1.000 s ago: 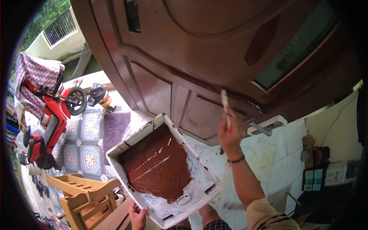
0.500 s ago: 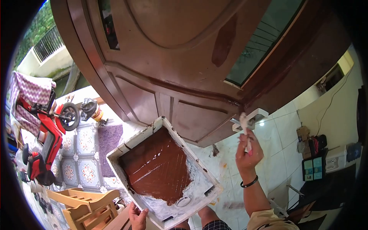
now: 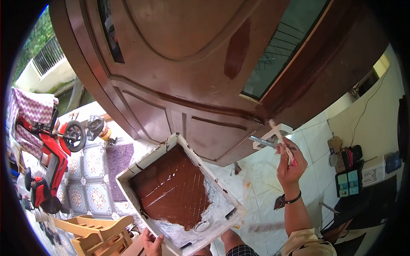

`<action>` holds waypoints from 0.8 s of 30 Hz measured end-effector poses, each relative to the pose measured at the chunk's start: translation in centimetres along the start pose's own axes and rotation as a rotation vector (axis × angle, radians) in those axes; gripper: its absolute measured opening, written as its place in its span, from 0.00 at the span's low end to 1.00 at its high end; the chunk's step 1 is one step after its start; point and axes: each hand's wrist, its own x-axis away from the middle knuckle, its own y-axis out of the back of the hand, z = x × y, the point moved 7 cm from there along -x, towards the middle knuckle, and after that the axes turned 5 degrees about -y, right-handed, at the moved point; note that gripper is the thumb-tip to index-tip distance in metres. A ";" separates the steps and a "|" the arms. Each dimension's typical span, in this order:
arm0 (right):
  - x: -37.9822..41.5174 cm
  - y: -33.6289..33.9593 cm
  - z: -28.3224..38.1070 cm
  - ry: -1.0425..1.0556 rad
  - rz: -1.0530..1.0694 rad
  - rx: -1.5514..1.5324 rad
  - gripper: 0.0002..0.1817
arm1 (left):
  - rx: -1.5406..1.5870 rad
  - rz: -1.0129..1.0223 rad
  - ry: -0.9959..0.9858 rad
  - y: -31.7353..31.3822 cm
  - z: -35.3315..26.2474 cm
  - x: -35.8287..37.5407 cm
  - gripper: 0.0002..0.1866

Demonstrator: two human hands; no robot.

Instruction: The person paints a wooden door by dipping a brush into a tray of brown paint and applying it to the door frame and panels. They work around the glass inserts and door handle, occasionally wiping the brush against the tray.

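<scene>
My left hand (image 3: 152, 243) grips the lower edge of a white tray (image 3: 232, 213), which has a pool of reddish-brown paint (image 3: 171, 187) over much of its bottom. In my right hand (image 3: 292, 164) is a thin paintbrush (image 3: 282, 137), closed in the fingers, its pale tip close to the lower part of a brown panelled door (image 3: 179, 64). A darker, wet-looking brown patch (image 3: 237, 49) shows on the door beside a narrow glass pane (image 3: 282, 47). The door handle (image 3: 262, 141) sits just left of my right hand.
At the left a red motorbike (image 3: 55, 160) stands on patterned tiles, near a purple mat (image 3: 119, 170) and a bucket with a black bag (image 3: 97, 127). A wooden chair (image 3: 96, 234) is at the lower left. Boxes and a white container (image 3: 373, 173) are at the right.
My right hand has moved right and slightly down with the brush, whose shaft now tilts more. The view has shifted slightly; the tray remains in my left hand.
</scene>
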 end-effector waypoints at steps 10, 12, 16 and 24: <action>-0.6 0.3 2.0 0.168 0.024 0.105 0.05 | -0.065 0.014 0.034 0.9 1.3 -0.4 0.35; -0.7 -1.4 2.6 0.108 0.092 0.138 0.05 | -0.043 0.014 0.051 1.2 2.4 -0.6 0.36; -2.6 -1.9 2.7 0.198 0.040 0.293 0.08 | -0.029 -0.023 0.100 1.2 2.7 -0.5 0.37; -3.2 -0.3 7.1 0.489 -0.016 0.394 0.13 | -0.033 0.005 -0.007 1.0 3.0 -0.4 0.33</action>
